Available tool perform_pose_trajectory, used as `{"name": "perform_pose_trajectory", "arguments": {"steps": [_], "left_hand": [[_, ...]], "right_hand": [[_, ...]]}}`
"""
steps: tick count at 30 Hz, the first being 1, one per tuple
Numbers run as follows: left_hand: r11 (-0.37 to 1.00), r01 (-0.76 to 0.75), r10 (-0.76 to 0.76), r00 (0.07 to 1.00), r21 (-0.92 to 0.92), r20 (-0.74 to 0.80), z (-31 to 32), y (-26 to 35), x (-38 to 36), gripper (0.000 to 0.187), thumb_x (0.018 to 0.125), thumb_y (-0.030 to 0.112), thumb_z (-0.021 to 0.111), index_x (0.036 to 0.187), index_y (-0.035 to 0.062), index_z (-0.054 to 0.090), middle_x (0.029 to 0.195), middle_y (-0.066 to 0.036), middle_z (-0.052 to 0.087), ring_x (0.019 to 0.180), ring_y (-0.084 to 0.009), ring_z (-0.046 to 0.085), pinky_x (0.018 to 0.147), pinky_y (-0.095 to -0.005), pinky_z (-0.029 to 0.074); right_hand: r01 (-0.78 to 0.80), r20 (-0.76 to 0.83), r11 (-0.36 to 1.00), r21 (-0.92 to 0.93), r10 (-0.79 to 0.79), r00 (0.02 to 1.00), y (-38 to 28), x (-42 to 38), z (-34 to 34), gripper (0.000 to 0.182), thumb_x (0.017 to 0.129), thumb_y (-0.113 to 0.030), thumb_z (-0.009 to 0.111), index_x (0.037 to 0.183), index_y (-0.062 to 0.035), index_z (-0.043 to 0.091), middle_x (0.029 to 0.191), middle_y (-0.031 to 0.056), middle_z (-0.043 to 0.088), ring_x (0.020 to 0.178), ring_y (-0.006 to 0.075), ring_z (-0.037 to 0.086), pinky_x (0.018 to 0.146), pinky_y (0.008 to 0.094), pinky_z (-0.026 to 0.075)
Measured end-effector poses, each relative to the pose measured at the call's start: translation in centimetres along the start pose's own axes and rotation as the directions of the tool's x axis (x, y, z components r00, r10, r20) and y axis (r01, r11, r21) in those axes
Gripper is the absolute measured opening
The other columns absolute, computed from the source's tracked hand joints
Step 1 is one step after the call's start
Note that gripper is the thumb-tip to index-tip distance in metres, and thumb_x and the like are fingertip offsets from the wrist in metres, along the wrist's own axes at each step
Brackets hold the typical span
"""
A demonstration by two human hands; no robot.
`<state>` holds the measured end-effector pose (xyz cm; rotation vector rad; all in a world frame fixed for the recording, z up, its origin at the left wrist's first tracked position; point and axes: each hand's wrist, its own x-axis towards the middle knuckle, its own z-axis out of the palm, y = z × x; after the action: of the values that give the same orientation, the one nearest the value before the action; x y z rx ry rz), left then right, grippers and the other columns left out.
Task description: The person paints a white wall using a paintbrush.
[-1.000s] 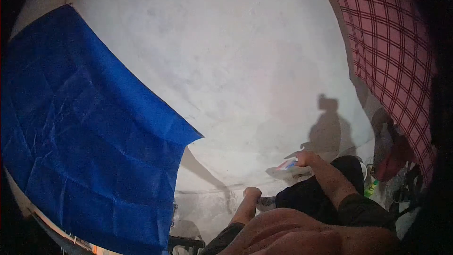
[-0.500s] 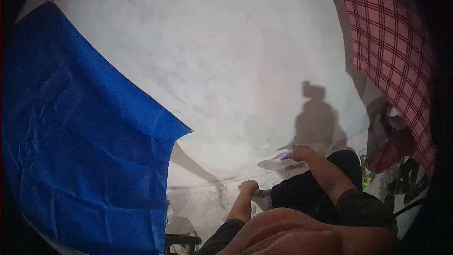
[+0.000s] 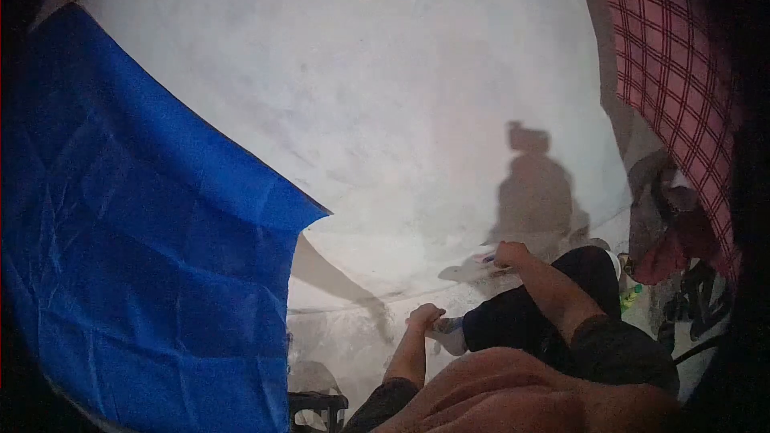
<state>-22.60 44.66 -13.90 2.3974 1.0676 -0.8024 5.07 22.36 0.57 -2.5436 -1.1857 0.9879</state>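
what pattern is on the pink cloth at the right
The pink cloth has a dark red check of doubled lines; the head view shows it.

A blue sheet [image 3: 160, 232] hangs at left, a checked cloth [image 3: 670, 72] at upper right, both before a pale wall [image 3: 361, 96].

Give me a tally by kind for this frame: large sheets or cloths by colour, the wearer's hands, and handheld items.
Blue sheet: 1
Pink checked cloth: 1
Hands, left hand and right hand: 2
Small item in the right hand, too blurred to identify: 1
Total: 5
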Motion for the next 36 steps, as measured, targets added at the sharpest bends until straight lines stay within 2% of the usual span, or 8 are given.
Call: {"name": "perform_pose_trajectory", "arguments": {"steps": [2,6,9,15,21,23,29,36], "left_hand": [[0.979,0.179,-0.176,0.984,-0.102,0.034,-0.2,1.0,-0.9,0.053,0.083,0.051,0.059,0.120,0.0126,0.064,0.126,-0.014,0.061,0.119,-0.0365,0.056,0.097,-0.0560,0.041],[0.979,0.192,-0.188,0.980,-0.070,0.059,-0.8,1.9,-0.8,0.054,0.083,0.051,0.059,0.120,0.0127,0.064,0.131,-0.014,0.058,0.123,-0.0377,0.052,0.099,-0.0612,0.037],[0.982,0.181,-0.180,0.984,-0.048,0.011,0.1,1.4,0.1,0.053,0.084,0.049,0.058,0.122,0.0134,0.064,0.132,-0.013,0.057,0.124,-0.0369,0.052,0.099,-0.0590,0.038],[0.990,0.136,-0.138,0.987,-0.036,-0.080,-1.1,3.0,-3.1,0.053,0.083,0.046,0.057,0.125,0.0143,0.062,0.133,-0.014,0.057,0.123,-0.0362,0.052,0.101,-0.0529,0.039],[0.926,0.340,-0.350,0.936,-0.164,-0.040,-2.3,4.8,-5.4,0.049,0.078,0.037,0.059,0.122,0.0143,0.063,0.129,-0.011,0.059,0.122,-0.0325,0.054,0.101,-0.0498,0.038],[0.946,0.318,-0.308,0.942,-0.061,0.133,-2.7,4.6,-4.8,0.047,0.076,0.033,0.060,0.120,0.0170,0.064,0.126,-0.008,0.062,0.121,-0.0296,0.055,0.099,-0.0495,0.038],[0.949,0.308,-0.303,0.949,-0.064,0.082,-1.3,3.8,-2.3,0.045,0.078,0.032,0.058,0.120,0.0178,0.065,0.126,-0.006,0.063,0.121,-0.0275,0.055,0.098,-0.0488,0.038],[0.910,0.409,-0.409,0.912,-0.065,0.004,-3.7,8.0,-7.4,0.047,0.083,0.035,0.056,0.125,0.0162,0.062,0.137,-0.006,0.055,0.128,-0.0291,0.049,0.101,-0.0477,0.038]], "right_hand": [[0.031,-0.003,0.999,-0.013,-0.031,1.000,0.3,0.1,0.5,0.036,0.075,-0.020,0.062,0.104,0.0015,0.066,0.108,0.0178,0.067,0.100,0.0296,0.066,0.083,0.0444,0.053],[0.149,-0.155,0.971,-0.185,-0.178,0.972,2.4,4.5,3.7,0.033,0.077,-0.021,0.063,0.102,-0.0002,0.069,0.099,0.0162,0.070,0.092,0.0297,0.069,0.081,0.0407,0.054],[0.009,-0.116,0.999,-0.052,-0.015,0.993,1.5,3.5,2.2,0.034,0.080,-0.019,0.059,0.106,0.0002,0.068,0.104,0.0168,0.070,0.095,0.0301,0.068,0.083,0.0405,0.053],[-0.091,-0.153,0.995,0.030,0.094,0.984,0.8,2.3,1.3,0.050,0.079,-0.019,0.058,0.123,0.0046,0.056,0.118,0.0205,0.063,0.106,0.0320,0.064,0.089,0.0438,0.050],[-0.050,-0.240,0.997,0.057,0.062,0.969,0.9,2.5,1.6,0.052,0.082,-0.023,0.056,0.125,0.0058,0.052,0.115,0.0234,0.063,0.108,0.0356,0.062,0.094,0.0454,0.048],[-0.039,-0.257,0.998,0.052,0.051,0.965,0.8,2.5,1.5,0.052,0.083,-0.024,0.056,0.125,0.0048,0.052,0.114,0.0228,0.063,0.107,0.0356,0.062,0.094,0.0451,0.048],[0.054,-0.240,0.995,0.083,-0.032,0.970,0.5,1.6,0.3,0.049,0.086,-0.030,0.055,0.126,-0.0019,0.052,0.117,0.0210,0.062,0.109,0.0359,0.061,0.095,0.0452,0.047],[0.114,-0.221,0.992,0.044,-0.102,0.970,0.3,-0.2,-0.2,0.049,0.090,-0.038,0.058,0.124,-0.0035,0.055,0.115,0.0198,0.064,0.111,0.0348,0.060,0.096,0.0461,0.045]]}}
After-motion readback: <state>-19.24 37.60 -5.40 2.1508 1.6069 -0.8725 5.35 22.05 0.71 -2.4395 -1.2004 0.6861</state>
